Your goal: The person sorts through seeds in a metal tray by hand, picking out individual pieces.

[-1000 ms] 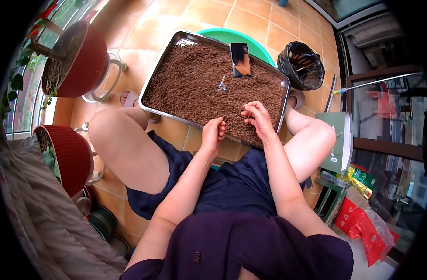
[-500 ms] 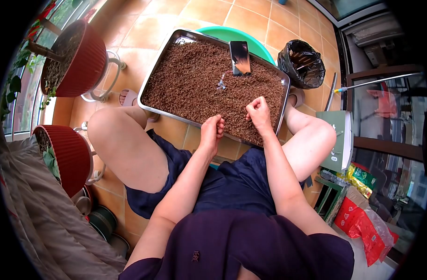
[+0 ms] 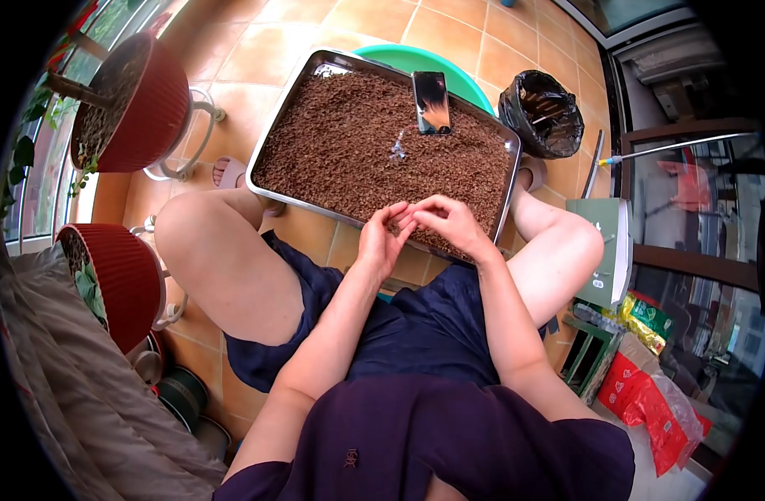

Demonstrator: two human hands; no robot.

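A shallow metal tray lies between my knees, filled with small brown granules. Over its near edge my two hands meet at the fingertips. My left hand is half curled with the palm turned up, its fingers pressed together. Thumb and forefinger of my right hand pinch at the left fingertips. Anything between them is hidden or too small to name. A phone rests on the granules near the far rim, its screen up. Beside it lies a small pale bluish strand.
Behind the tray is a green basin. A bin lined with a black bag stands beyond its right corner. Red plant pots on stands are at left. A green box and red packaging lie at right.
My hands were apart; they have come together at the fingertips. The right hand moved left and slightly down, and the left hand's fist loosened. The tray and phone stayed put.
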